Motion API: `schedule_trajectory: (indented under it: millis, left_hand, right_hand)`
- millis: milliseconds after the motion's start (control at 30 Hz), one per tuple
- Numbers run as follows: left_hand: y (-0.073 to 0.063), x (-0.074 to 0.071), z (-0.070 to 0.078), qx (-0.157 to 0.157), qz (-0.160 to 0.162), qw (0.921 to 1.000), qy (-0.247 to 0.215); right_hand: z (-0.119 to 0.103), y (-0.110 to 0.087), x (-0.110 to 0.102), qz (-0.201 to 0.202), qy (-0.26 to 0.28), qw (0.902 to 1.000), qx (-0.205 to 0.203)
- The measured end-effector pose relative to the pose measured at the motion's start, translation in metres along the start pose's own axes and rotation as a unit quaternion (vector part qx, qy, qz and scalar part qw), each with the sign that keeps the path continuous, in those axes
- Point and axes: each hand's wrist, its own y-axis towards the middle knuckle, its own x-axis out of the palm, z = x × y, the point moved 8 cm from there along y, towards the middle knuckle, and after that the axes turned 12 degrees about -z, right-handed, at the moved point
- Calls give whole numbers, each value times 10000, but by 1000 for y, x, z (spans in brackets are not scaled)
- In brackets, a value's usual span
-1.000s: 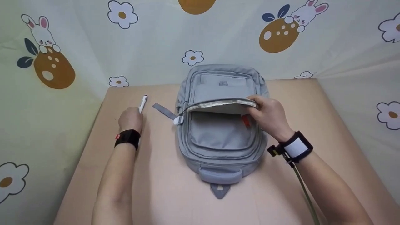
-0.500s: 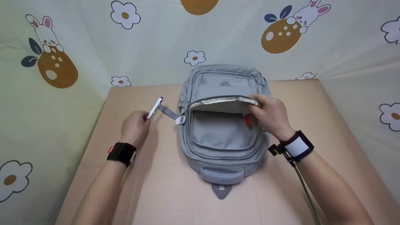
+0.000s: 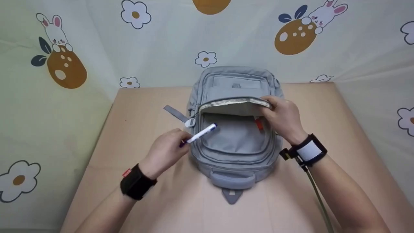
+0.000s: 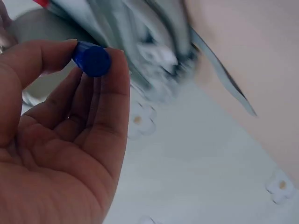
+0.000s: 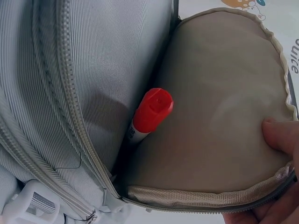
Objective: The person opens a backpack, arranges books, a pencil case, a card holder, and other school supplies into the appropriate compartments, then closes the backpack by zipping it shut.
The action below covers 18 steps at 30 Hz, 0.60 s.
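A white marker [image 3: 203,132] with blue ends is pinched between the thumb and fingers of my left hand [image 3: 166,149]. It overlaps the left part of the open front pocket in the head view; its blue end [image 4: 95,60] faces the left wrist camera. The grey backpack [image 3: 233,163] lies on the table with its carry handle toward me. My right hand [image 3: 284,118] grips the edge of the pocket flap [image 3: 233,108] and holds it raised. Inside the pocket a marker with a red cap [image 5: 154,109] stands tilted against the lining, its lower part hidden.
A grey strap [image 3: 174,113] with a white buckle [image 3: 190,123] sticks out from the backpack's left side over the tan tabletop [image 3: 145,106]. Printed cloth [image 3: 161,48] hangs behind and at both sides. From the right wristband runs a cable [image 3: 318,200].
My left hand has lifted the marker from the table's left side and carried it right to the backpack's pocket. My right hand keeps its hold on the flap; the head view shifts slightly.
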Motion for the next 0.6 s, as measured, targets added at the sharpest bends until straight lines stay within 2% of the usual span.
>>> schedule_trajectory:
  millis: [133, 200, 400, 600]
  left_hand:
    - [25, 19, 37, 833, 154, 9955, 415]
    - [37, 27, 50, 1042, 233, 9925, 600]
    - [64, 44, 65, 1093, 357, 9907, 723]
    - [80, 52, 73, 1162, 370, 9923, 218]
  right_hand:
    - [1, -2, 1, 77, -50, 9999, -56]
    - [1, -3, 2, 86, -48, 9999, -89]
    - [0, -3, 2, 100, -5, 9999, -124]
    - [-1, -2, 0, 123, -5, 9998, -168]
